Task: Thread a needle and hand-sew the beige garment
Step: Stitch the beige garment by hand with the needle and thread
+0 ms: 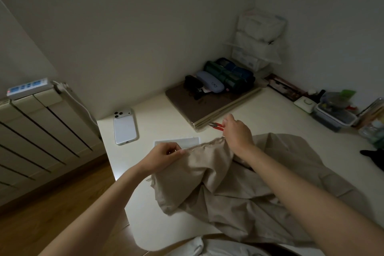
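Fingers (179, 151) on beige garment (207, 174), cluttered tub (329, 120) nearby

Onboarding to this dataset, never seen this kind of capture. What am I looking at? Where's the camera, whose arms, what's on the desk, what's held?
There is no machine here. One wide-angle camera sits on a person's head and looks forward and down, so the two bare arms are the wearer's own. The left hand and right hand each pinch the upper edge of the beige garment, which lies spread over a white table. A thin glint by the left fingers may be the needle, but it is too small to be sure. Also on the table are a white phone, red snips just beyond the right hand, a brown pad bearing a glasses case, and a clear box at right.
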A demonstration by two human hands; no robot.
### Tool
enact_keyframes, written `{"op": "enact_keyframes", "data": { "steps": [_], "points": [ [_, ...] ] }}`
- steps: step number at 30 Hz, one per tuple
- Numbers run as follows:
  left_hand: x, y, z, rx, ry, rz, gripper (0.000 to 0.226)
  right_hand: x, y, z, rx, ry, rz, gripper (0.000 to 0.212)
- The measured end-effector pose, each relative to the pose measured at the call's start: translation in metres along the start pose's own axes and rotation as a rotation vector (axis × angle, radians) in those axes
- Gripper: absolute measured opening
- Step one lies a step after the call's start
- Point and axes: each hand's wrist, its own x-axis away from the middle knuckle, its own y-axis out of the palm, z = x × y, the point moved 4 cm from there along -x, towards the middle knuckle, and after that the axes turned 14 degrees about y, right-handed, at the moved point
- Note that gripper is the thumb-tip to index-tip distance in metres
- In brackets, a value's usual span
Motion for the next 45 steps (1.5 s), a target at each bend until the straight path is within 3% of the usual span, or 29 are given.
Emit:
{"op": "enact_keyframes", "data": {
  "steps": [3,7,8,11,15,19,21,26,33,36,40,42,45],
  "points": [
    [-0.001,-0.002,0.002,-0.033,-0.043,0.004,0.03,0.006,-0.002,-0.017,-0.218,-0.052,-0.059,0.018],
    [-0.003,-0.02,-0.001,-0.413,-0.043,0.053,0.026,0.017,-0.02,-0.048,-0.55,-0.084,-0.151,0.023],
    [-0.005,-0.023,0.001,-0.411,-0.019,0.088,0.028,0.018,-0.025,-0.056,-0.602,-0.088,-0.186,0.023],
    [-0.015,-0.02,0.025,-0.079,0.04,0.151,0.045,0.017,-0.039,-0.08,-0.692,-0.099,-0.315,0.025],
    [-0.031,0.003,0.07,0.405,0.088,0.036,0.063,0.014,-0.054,-0.099,-0.821,-0.091,-0.431,0.024],
    [-0.029,0.003,0.083,0.675,0.111,-0.002,0.037,0.002,-0.058,-0.091,-0.897,-0.004,-0.438,0.025],
    [-0.027,-0.005,0.073,0.638,0.095,0.056,0.027,-0.003,-0.055,-0.08,-0.953,0.076,-0.42,0.024],
    [-0.019,-0.033,0.041,0.379,0.033,0.175,0.028,-0.007,-0.05,-0.059,-1.073,0.23,-0.37,0.023],
    [-0.023,-0.061,0.002,-0.332,0.012,0.217,0.019,-0.016,-0.055,-0.057,-1.095,0.253,-0.279,0.022],
    [-0.024,-0.068,0.002,-0.123,-0.047,0.424,0.018,-0.018,-0.053,-0.061,-1.036,0.216,-0.278,0.024],
    [-0.027,-0.071,0.016,0.017,0.055,0.585,0.016,-0.019,-0.046,-0.064,-0.955,0.16,-0.271,0.025],
    [-0.03,-0.069,0.02,0.029,0.097,0.563,0.017,-0.019,-0.044,-0.064,-0.932,0.143,-0.258,0.025],
    [-0.033,-0.061,0.013,0.032,0.074,0.399,0.026,-0.019,-0.041,-0.062,-0.915,0.134,-0.251,0.024]
  ]
}}
